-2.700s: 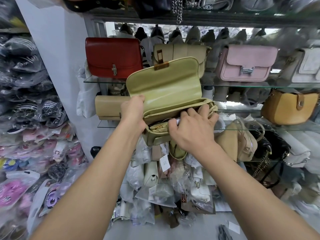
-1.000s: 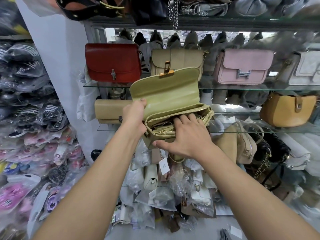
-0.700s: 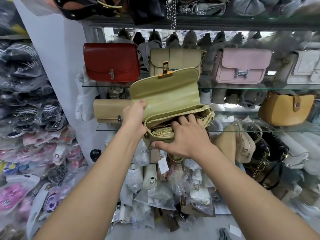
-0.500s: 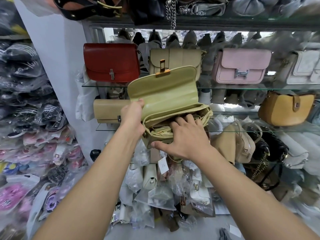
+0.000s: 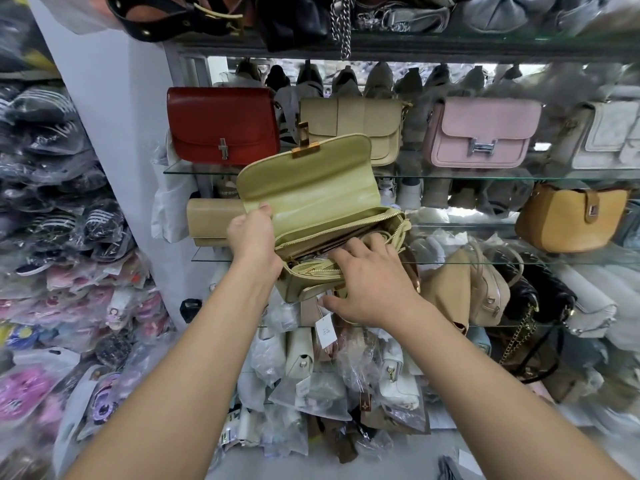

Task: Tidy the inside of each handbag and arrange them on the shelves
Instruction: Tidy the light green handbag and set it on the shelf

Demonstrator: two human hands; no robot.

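1. A pale item (image 5: 227, 192) just below the red handbag (image 5: 221, 123) carries dark capital letters. They look like "IPDOU", but the ends are cut off, so the reading is unsure.
2. A white hang tag (image 5: 323, 330) under the olive handbag (image 5: 311, 188) bears faint print, too small to read.
3. No other writing is legible.

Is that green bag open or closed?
Open. The green bag has its flap raised, and the right hand reaches inside.
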